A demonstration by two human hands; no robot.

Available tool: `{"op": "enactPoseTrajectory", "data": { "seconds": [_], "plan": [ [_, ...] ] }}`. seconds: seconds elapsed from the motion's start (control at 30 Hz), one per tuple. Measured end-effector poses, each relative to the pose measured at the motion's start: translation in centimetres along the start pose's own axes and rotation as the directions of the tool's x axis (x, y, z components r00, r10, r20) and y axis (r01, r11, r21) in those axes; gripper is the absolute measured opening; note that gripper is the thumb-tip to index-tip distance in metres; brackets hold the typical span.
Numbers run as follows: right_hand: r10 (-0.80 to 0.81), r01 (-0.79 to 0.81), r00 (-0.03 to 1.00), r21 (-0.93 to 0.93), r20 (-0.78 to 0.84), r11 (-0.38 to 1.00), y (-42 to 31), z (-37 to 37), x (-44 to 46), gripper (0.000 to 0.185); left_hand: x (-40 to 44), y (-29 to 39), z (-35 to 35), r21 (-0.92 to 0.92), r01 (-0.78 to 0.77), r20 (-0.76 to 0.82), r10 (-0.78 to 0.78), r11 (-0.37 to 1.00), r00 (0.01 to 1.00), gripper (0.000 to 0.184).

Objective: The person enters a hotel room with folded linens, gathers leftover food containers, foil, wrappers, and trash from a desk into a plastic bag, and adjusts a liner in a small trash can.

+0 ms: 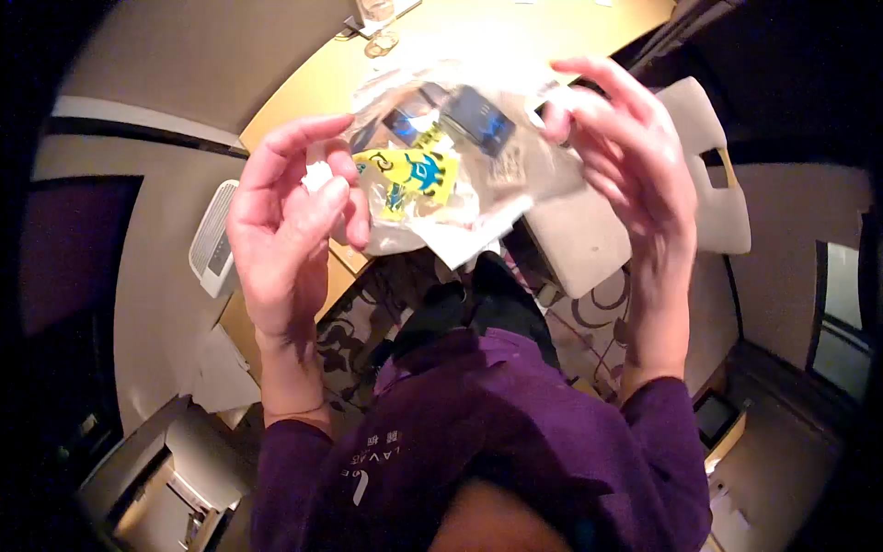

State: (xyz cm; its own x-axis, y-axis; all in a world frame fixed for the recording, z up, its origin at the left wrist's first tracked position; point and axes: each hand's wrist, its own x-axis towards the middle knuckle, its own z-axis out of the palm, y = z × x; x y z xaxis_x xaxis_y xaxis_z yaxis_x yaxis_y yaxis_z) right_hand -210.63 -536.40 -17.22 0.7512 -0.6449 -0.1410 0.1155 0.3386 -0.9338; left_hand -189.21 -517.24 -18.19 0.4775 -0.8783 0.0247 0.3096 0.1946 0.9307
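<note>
A clear plastic bag (552,170) hangs between my two hands above the desk edge. Through its film show a yellow wrapper (405,172) with blue print, a dark blue packet (476,120) and a second dark piece partly covered. A white paper piece (474,235) sits at the bag's lower side. My left hand (294,207) is closed at the bag's left side, with a bunched white bit (316,175) between thumb and fingers. On the other side, my right hand (630,143) grips the bag's right edge between thumb and fingers, somewhat blurred.
Behind the bag stretches a brightly lit wooden desk (303,97), with a glass (375,9) at its far end. A pale chair (589,244) stands under the right side. A white slatted device (216,239) is at the left, and patterned carpet (345,340) lies below.
</note>
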Motion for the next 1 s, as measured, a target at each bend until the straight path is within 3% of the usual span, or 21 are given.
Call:
{"op": "enactPoseTrajectory", "data": {
  "seconds": [0.1,0.23,0.3,0.37,0.4,0.43,0.47,0.5,0.57,0.63,0.7,0.73,0.8,0.9,0.93,0.97,1.0],
  "plan": [
    [0.077,-0.065,0.994,0.149,-0.077,0.987,-0.2,-0.1,-8.1,0.038,-2.1,0.5,1.2,-0.003,0.056,0.123,-0.056,0.998,0.991,0.042],
    [0.082,0.000,0.961,0.297,-0.263,0.955,2.6,-0.5,-17.1,0.027,-5.0,-0.6,3.4,0.239,0.281,0.357,-0.353,0.930,0.865,0.038],
    [0.100,0.020,0.950,0.379,-0.295,0.925,5.1,-0.1,-19.8,0.020,-5.6,-3.1,4.3,0.366,0.150,0.531,-0.338,0.919,0.777,0.036],
    [0.151,-0.008,0.911,0.352,-0.384,0.936,8.3,0.3,-22.5,0.017,-7.1,-6.9,5.9,0.364,-0.079,0.665,-0.200,0.928,0.720,0.037],
    [0.185,-0.027,0.881,0.344,-0.435,0.939,10.0,0.8,-23.7,0.017,-8.5,-8.5,6.8,0.395,-0.033,0.667,-0.262,0.918,0.697,0.038],
    [0.219,-0.051,0.848,0.335,-0.483,0.941,11.6,1.1,-25.0,0.016,-9.8,-10.6,7.4,0.398,-0.094,0.700,-0.235,0.913,0.675,0.036],
    [0.254,-0.095,0.820,0.316,-0.513,0.944,13.2,1.1,-26.4,0.017,-10.8,-11.6,8.1,0.487,-0.081,0.703,-0.335,0.870,0.627,0.038],
    [0.276,-0.092,0.798,0.344,-0.535,0.935,15.2,1.1,-27.9,0.018,-11.9,-12.5,8.6,0.573,-0.071,0.693,-0.436,0.816,0.574,0.039],
    [0.314,-0.045,0.739,0.422,-0.596,0.906,18.2,2.2,-30.5,0.020,-15.0,-15.9,9.4,0.579,-0.063,0.737,-0.488,0.813,0.468,0.038],
    [0.386,-0.031,0.686,0.505,-0.616,0.863,21.0,3.1,-33.2,0.024,-18.4,-19.1,9.7,0.489,-0.183,0.813,-0.370,0.853,0.450,0.038],
    [0.357,0.022,0.768,0.579,-0.532,0.815,24.2,3.3,-36.4,0.030,-21.5,-20.7,10.3,0.458,-0.154,0.844,-0.374,0.875,0.385,0.041],
    [0.374,0.014,0.759,0.587,-0.533,0.809,25.0,3.9,-37.3,0.030,-23.2,-21.1,10.4,0.463,-0.136,0.841,-0.385,0.876,0.381,0.041],
    [0.450,0.190,0.612,0.673,-0.651,0.715,25.9,5.2,-38.1,0.034,-26.6,-21.5,10.5,0.506,-0.269,0.854,-0.433,0.819,0.289,0.046],
    [0.487,0.311,0.563,0.717,-0.668,0.624,30.3,5.3,-40.5,0.036,-28.2,-21.1,9.4,0.522,-0.132,0.837,-0.475,0.843,0.273,0.048],
    [0.507,0.354,0.566,0.747,-0.650,0.562,31.4,5.7,-41.0,0.038,-27.9,-20.8,9.3,0.636,-0.071,0.763,-0.612,0.768,0.209,0.051],
    [0.513,0.358,0.561,0.749,-0.650,0.557,33.4,5.8,-42.0,0.038,-27.5,-21.2,8.6,0.640,-0.067,0.760,-0.618,0.766,0.200,0.051],
    [0.446,0.382,0.687,0.808,-0.573,0.449,35.8,5.5,-43.4,0.038,-27.2,-22.0,7.5,0.570,-0.060,0.810,-0.548,0.820,0.210,0.049]
  ]
}}
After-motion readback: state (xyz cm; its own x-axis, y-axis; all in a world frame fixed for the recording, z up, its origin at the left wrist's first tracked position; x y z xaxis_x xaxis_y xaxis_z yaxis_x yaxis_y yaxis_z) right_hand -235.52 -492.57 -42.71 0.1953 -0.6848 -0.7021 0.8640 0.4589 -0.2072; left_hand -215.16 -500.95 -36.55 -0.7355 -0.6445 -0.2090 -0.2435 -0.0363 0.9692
